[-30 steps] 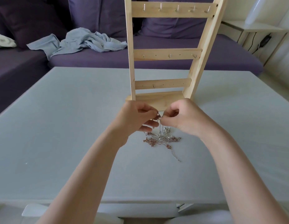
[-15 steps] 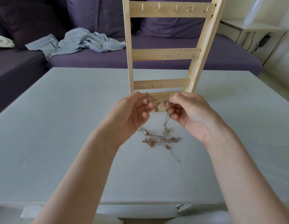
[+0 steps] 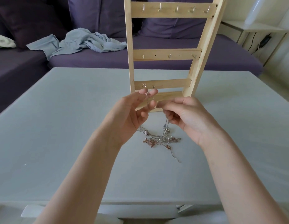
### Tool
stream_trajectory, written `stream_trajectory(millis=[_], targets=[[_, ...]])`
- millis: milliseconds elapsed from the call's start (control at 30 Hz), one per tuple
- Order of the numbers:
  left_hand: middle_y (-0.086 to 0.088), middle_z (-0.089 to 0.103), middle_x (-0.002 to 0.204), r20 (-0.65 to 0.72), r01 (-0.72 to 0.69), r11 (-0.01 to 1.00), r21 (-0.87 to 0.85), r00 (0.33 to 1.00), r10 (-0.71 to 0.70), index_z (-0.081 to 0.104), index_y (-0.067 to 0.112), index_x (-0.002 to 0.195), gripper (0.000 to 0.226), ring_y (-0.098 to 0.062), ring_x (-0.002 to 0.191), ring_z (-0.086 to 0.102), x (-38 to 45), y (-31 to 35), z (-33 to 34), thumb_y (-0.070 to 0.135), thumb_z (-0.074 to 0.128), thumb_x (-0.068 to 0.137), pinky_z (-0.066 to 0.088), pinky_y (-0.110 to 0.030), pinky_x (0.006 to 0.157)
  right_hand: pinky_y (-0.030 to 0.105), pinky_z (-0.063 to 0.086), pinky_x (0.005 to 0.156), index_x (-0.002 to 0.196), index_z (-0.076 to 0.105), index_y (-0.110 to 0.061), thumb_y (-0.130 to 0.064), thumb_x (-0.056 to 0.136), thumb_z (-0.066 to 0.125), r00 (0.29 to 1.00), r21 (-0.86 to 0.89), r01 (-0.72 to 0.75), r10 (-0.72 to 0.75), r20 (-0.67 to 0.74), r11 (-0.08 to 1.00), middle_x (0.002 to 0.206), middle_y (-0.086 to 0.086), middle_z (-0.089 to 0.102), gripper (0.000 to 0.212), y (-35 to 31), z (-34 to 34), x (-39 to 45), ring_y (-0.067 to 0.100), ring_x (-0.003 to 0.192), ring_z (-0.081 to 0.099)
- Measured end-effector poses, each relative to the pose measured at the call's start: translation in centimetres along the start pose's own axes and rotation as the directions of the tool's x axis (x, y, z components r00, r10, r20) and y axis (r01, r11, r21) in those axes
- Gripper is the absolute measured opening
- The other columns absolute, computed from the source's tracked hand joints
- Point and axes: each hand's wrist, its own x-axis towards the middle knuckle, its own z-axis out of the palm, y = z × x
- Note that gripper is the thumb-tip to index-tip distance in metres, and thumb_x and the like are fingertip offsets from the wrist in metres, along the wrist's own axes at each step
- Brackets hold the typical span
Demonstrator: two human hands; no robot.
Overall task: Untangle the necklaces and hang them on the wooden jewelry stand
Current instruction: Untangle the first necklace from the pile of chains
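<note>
- Necklaces (image 3: 160, 139): tangled heap on the surface (image 3: 59, 126), just in front of the wooden jewelry stand (image 3: 166, 54); one chain (image 3: 166, 123) rises from it.
- Left hand (image 3: 132, 113): fingers pinch a chain end by the stand's lowest rail.
- Right hand (image 3: 187, 117): fingers curled, pinching the rising chain before the stand's base.

Grey table (image 3: 59, 126); purple sofa (image 3: 156, 62); crumpled bluish cloth (image 3: 82, 41), perhaps shirt.

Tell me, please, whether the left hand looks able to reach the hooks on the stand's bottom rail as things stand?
Probably yes: the left hand, pinching a thin chain, is raised just before the bottom rail of the wooden jewelry stand, with nothing between its fingertips and the hooks.
</note>
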Motion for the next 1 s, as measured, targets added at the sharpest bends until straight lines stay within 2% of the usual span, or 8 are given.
stream_trajectory(millis=[167, 267, 333, 400, 567, 733, 900, 1000], targets=[[0.005, 0.069, 0.080, -0.017, -0.030, 0.998, 0.047, 0.999, 0.031, 0.054, 0.014, 0.105, 0.017, -0.004, 0.050, 0.054, 0.2, 0.0, -0.3, 0.006, 0.047, 0.092, 0.034, -0.011, 0.037, 0.019, 0.030, 0.046, 0.070, 0.060, -0.008, -0.006, 0.080, 0.061, 0.996, 0.016, -0.086, 0.086, 0.004, 0.996, 0.050, -0.002, 0.048, 0.010, -0.1, 0.5, 0.2, 0.011, 0.048, 0.039], [0.006, 0.072, 0.085, -0.010, -0.094, 0.970, 0.226, 0.995, 0.098, 0.058, 0.014, 0.103, 0.019, -0.004, 0.052, 0.057, 0.2, -0.1, -0.4, 0.003, 0.048, 0.091, 0.037, -0.012, 0.040, 0.020, 0.031, 0.047, 0.072, 0.059, -0.008, -0.006, 0.081, 0.060, 0.997, -0.007, -0.077, 0.076, -0.031, 0.997, 0.050, -0.002, 0.048, 0.009, -0.1, 0.3, 0.3, 0.012, 0.048, 0.039], [0.007, 0.073, 0.090, 0.009, -0.146, 0.894, 0.423, 0.988, 0.157, 0.060, 0.016, 0.102, 0.022, -0.004, 0.056, 0.061, 0.3, -0.3, -0.4, 0.002, 0.048, 0.091, 0.041, -0.012, 0.045, 0.020, 0.034, 0.048, 0.074, 0.061, -0.007, -0.007, 0.082, 0.060, 0.998, -0.082, -0.050, 0.046, -0.045, 0.995, 0.056, -0.002, 0.052, 0.008, 0.0, 0.2, 0.3, 0.012, 0.051, 0.043], [0.007, 0.073, 0.094, 0.043, -0.182, 0.830, 0.528, 0.981, 0.187, 0.062, 0.017, 0.101, 0.026, -0.006, 0.061, 0.065, 0.2, -0.6, -0.3, 0.000, 0.047, 0.091, 0.043, -0.013, 0.049, 0.018, 0.040, 0.051, 0.084, 0.067, -0.010, -0.011, 0.082, 0.062, 0.998, -0.167, -0.020, 0.011, -0.059, 0.986, 0.068, -0.003, 0.058, 0.005, 0.1, 0.1, 0.1, 0.010, 0.060, 0.050], [0.009, 0.072, 0.093, 0.092, -0.230, 0.798, 0.557, 0.972, 0.215, 0.061, 0.017, 0.100, 0.027, -0.007, 0.062, 0.067, 0.0, -0.7, -0.1, -0.004, 0.048, 0.090, 0.046, -0.014, 0.050, 0.018, 0.044, 0.057, 0.082, 0.070, -0.021, -0.012, 0.083, 0.064, 0.975, -0.212, 0.145, -0.176, -0.135, 0.966, 0.076, -0.006, 0.059, 0.011, -0.1, -0.4, 0.2, 0.006, 0.075, 0.054], [0.010, 0.073, 0.081, 0.108, -0.251, 0.764, 0.594, 0.966, 0.234, 0.064, 0.018, 0.092, 0.022, -0.006, 0.064, 0.068, 0.1, -0.8, -0.2, 0.000, 0.051, 0.091, 0.047, -0.014, 0.050, 0.015, 0.043, 0.056, 0.078, 0.071, -0.022, -0.011, 0.083, 0.066, 0.951, -0.266, 0.269, -0.299, -0.078, 0.926, 0.080, 0.002, 0.071, 0.013, -0.5, -0.4, 0.1, 0.004, 0.066, 0.054], [0.007, 0.071, 0.068, 0.118, -0.294, 0.688, 0.664, 0.949, 0.292, 0.067, 0.019, 0.081, 0.020, -0.006, 0.060, 0.067, 0.3, -1.2, -0.1, 0.004, 0.057, 0.089, 0.048, -0.015, 0.049, 0.006, 0.037, 0.055, 0.074, 0.071, -0.019, -0.009, 0.080, 0.070, 0.944, -0.330, 0.299, -0.329, -0.037, 0.895, 0.053, -0.017, 0.061, 0.012, -0.4, -0.2, 0.3, -0.006, 0.052, 0.052], [0.005, 0.072, 0.071, 0.126, -0.300, 0.671, 0.678, 0.947, 0.297, 0.067, 0.019, 0.080, 0.021, -0.006, 0.060, 0.067, 0.4, -1.3, -0.1, 0.004, 0.057, 0.089, 0.049, -0.015, 0.050, 0.005, 0.036, 0.052, 0.071, 0.069, -0.019, -0.007, 0.079, 0.071, 0.948, -0.341, 0.289, -0.318, -0.032, 0.895, 0.048, -0.017, 0.057, 0.014, -0.5, -0.4, 0.3, -0.005, 0.047, 0.051]])
